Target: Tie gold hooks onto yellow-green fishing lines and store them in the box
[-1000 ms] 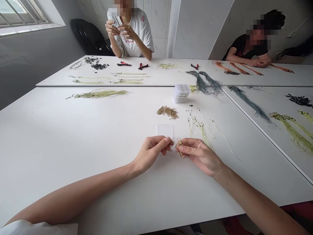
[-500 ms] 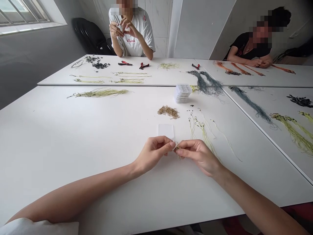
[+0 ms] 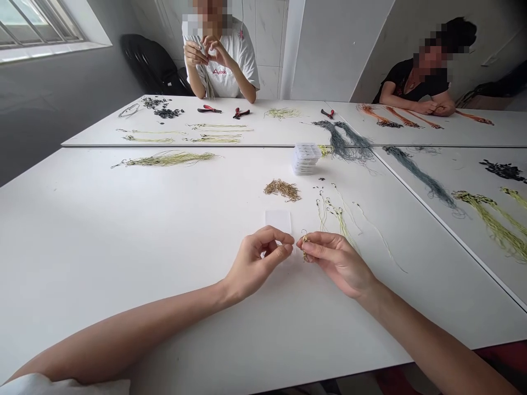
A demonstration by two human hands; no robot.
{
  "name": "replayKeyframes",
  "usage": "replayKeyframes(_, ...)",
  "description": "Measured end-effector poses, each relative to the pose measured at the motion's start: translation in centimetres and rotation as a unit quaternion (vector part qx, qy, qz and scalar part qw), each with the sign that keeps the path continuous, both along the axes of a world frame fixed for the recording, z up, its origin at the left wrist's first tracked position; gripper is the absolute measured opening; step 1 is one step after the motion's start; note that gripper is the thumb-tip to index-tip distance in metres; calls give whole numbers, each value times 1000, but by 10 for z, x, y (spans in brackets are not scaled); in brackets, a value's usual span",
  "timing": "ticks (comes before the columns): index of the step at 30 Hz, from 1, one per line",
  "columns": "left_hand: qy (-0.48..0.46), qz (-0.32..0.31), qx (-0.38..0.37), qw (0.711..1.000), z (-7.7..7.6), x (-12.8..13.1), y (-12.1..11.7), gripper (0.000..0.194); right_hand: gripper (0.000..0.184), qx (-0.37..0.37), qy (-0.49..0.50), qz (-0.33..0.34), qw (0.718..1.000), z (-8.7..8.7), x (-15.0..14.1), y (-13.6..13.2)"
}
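My right hand pinches a fishing hook between thumb and fingertips, with yellow-green line bundled around it; the hook's bend sticks up above the fingers. Just to its left, my left hand is curled, its thumb and index tips close together; whatever may be between them is too small to make out. Behind the left fingers lies a clear plastic box, partly covered by that hand. Farther back is a pile of gold-coloured hooks. Beyond my right hand lie several hooks tied to yellow-green lines.
A stack of clear boxes stands near the table seam. Grey-blue line bundles, yellow-green bundles and pliers lie around. Across the table, one person handles strands; another leans on the tabletop by orange bundles.
My hands have drawn slightly apart. The right one has shifted the hook and line away from the left fingertips, and more of the hook shows.
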State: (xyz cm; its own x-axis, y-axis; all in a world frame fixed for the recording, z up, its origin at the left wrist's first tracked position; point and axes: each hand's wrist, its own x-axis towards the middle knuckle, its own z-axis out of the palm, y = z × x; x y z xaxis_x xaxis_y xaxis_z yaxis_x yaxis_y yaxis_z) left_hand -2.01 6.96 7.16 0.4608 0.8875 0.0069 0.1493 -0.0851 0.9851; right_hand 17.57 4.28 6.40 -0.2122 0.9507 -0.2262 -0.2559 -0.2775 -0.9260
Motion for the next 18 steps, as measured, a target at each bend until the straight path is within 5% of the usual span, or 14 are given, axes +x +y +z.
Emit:
replayKeyframes(6, 22, -2, 39, 999, 1, 0, 2, 20, 13, 16, -31, 24, 999, -1, -3, -1)
replayKeyframes(18, -106, -143, -155, 972, 0, 3, 3, 30, 11, -10, 33, -14, 999, -4, -3, 1)
